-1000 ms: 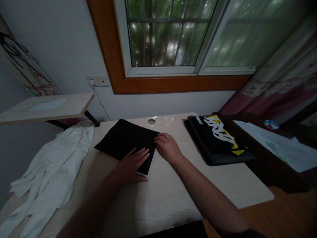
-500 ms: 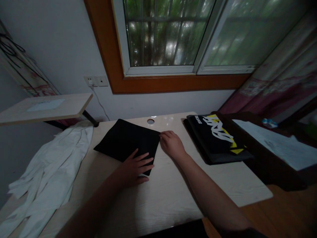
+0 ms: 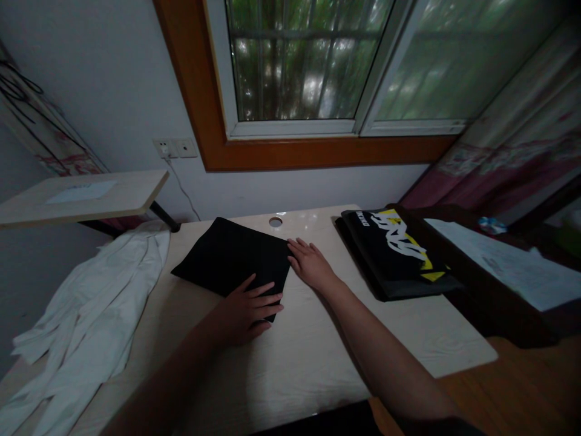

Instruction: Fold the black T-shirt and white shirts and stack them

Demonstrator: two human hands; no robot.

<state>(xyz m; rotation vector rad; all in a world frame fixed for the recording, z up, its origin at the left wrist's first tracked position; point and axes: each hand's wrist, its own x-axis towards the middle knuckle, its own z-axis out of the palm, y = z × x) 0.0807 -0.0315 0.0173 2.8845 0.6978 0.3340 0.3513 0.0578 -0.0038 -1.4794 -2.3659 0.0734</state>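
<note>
A flat black sheet-like piece (image 3: 227, 251), perhaps a folded cloth or a board, lies at a slant on the pale wooden table (image 3: 313, 351). Its exact kind is hard to make out in the dim light. My left hand (image 3: 252, 309) rests on its near right corner with fingers spread. At the far right corner, my right hand (image 3: 311, 263) lies palm down with its fingers stretched out, fingertips touching the edge. Neither hand grips anything.
On the right, a stack of folded black garments (image 3: 385, 254) with white and yellow print lies on the table. White cloth (image 3: 100, 303) covers the left side. A small raised shelf (image 3: 86, 194) stands behind it. Papers (image 3: 512, 260) lie beyond the table's right edge.
My right hand has loosened from a pinch at the black piece's far right corner and now lies flatter, slightly further left. My left hand has barely moved.
</note>
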